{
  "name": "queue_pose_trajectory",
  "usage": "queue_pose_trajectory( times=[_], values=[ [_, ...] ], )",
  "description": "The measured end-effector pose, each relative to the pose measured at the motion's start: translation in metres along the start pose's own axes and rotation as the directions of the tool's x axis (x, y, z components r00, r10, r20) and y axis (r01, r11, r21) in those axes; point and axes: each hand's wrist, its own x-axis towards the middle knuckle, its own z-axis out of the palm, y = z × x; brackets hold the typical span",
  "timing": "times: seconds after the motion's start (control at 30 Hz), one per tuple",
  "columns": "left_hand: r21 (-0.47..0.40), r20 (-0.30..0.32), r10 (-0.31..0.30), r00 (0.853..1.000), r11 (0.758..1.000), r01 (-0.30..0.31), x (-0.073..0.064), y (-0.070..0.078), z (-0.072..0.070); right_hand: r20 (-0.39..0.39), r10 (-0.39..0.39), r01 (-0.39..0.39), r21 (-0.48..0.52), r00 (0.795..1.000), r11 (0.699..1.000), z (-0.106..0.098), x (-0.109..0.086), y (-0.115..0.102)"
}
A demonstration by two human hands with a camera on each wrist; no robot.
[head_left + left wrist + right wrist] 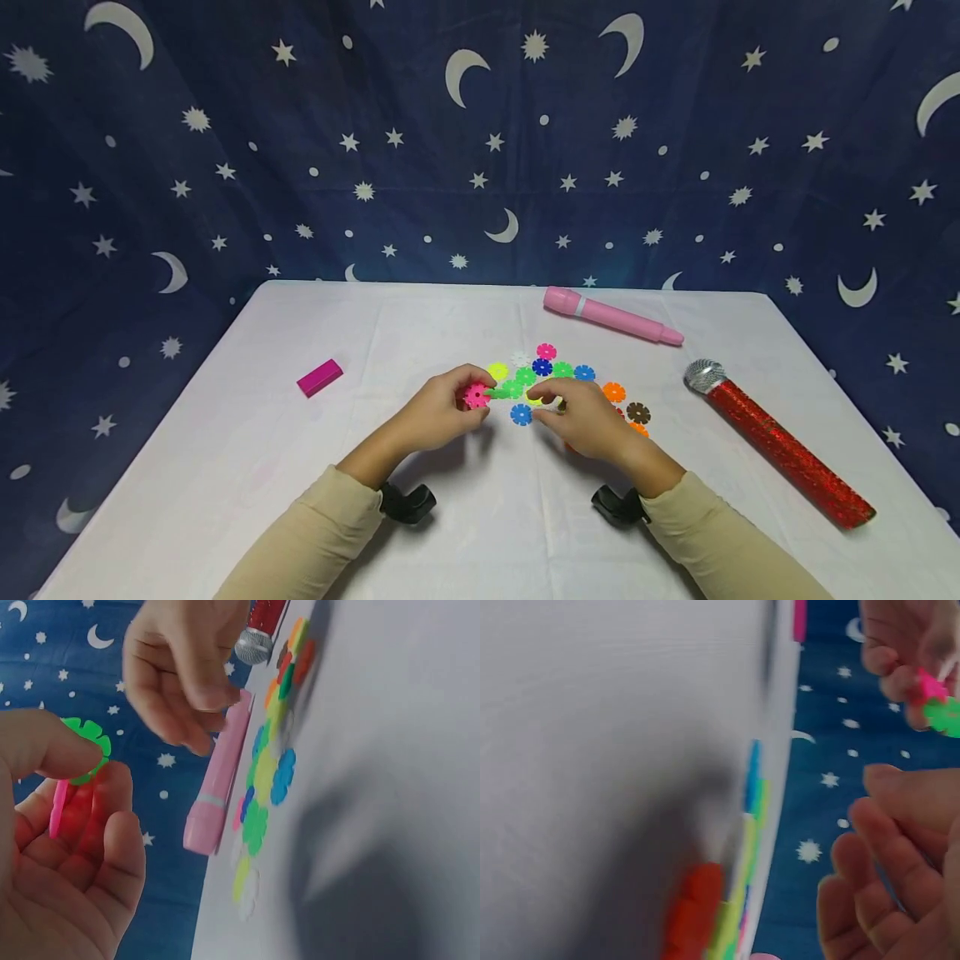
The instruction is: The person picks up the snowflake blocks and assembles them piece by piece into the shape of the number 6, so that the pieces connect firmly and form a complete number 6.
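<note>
My left hand (pixel 438 410) holds a pink flower-shaped disc (pixel 476 396) and a green flower-shaped disc (pixel 88 733) above the table. The two discs meet at an angle, and the left thumb and fingers pinch them. A short way to the right hovers my right hand (pixel 588 418), its fingers loosely bent with nothing between them. Beneath and behind the hands lie several loose flower discs, among them a blue disc (pixel 521 414), a brown disc (pixel 638 412) and an orange disc (pixel 614 392). The right hand hides part of this group.
A magenta block (pixel 320 378) lies at left on the white-covered table (pixel 247 500). At the back right is a pink microphone-shaped object (pixel 615 319). A red glittery microphone (pixel 787 450) lies along the right side. Behind hangs a dark blue cloth (pixel 420 125) with moons and stars.
</note>
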Motion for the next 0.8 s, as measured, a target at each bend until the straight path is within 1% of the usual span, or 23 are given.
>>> queue_pose_trajectory(
  times=[0.1,0.2,0.33,0.43,0.5,0.67,0.8],
  values=[
    [0.012,0.0,0.021,1.0,1.0,-0.021,-0.003,-0.003,-0.004,0.1,0.051,-0.043,-0.085,0.994,0.995,0.007,0.006,0.003],
    [0.022,-0.002,0.03,1.0,0.999,-0.03,-0.004,-0.005,-0.005,0.182,0.076,-0.045,-0.167,0.98,0.985,0.012,0.011,0.003],
    [0.026,-0.007,0.008,1.0,1.0,-0.008,-0.006,-0.007,-0.006,0.271,0.082,-0.017,-0.233,0.959,0.972,0.014,0.013,0.0],
    [0.03,-0.008,-0.005,1.0,1.0,0.005,-0.006,-0.006,-0.006,0.29,0.076,-0.005,-0.241,0.954,0.971,0.013,0.012,-0.003],
    [0.03,-0.009,-0.002,1.0,1.0,0.002,-0.006,-0.005,-0.006,0.294,0.073,0.0,-0.242,0.953,0.97,0.012,0.011,-0.005],
    [0.036,-0.012,0.032,0.999,0.999,-0.032,-0.007,-0.004,-0.006,0.313,0.083,-0.001,-0.253,0.946,0.967,0.01,0.012,-0.008],
    [0.024,0.0,0.037,0.999,0.999,-0.037,-0.007,-0.004,-0.006,0.325,0.081,0.0,-0.243,0.942,0.97,0.011,0.012,-0.007]
  ],
)
